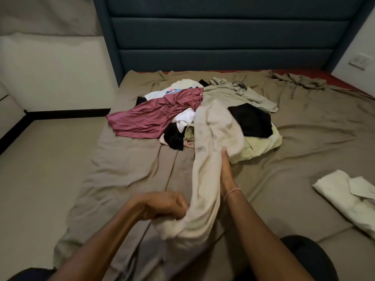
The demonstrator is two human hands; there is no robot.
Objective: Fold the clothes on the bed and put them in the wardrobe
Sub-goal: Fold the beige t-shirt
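Observation:
A long beige garment (209,159) stretches from the clothes pile toward me over the bed (121,179). My left hand (164,205) is closed on its near, bunched end. My right hand (226,175) grips the garment's right edge further up, a thin bracelet on the wrist. Behind it lies the pile: a maroon top (150,116), a white printed shirt (162,93), black pieces (251,120), a pale green garment (261,147) and an olive shirt (243,92). No wardrobe shows.
A folded cream garment (349,199) lies on the bed at the right. A blue padded headboard (223,33) stands behind the bed. Floor runs along the bed's left side. A wall socket (360,60) is at the upper right.

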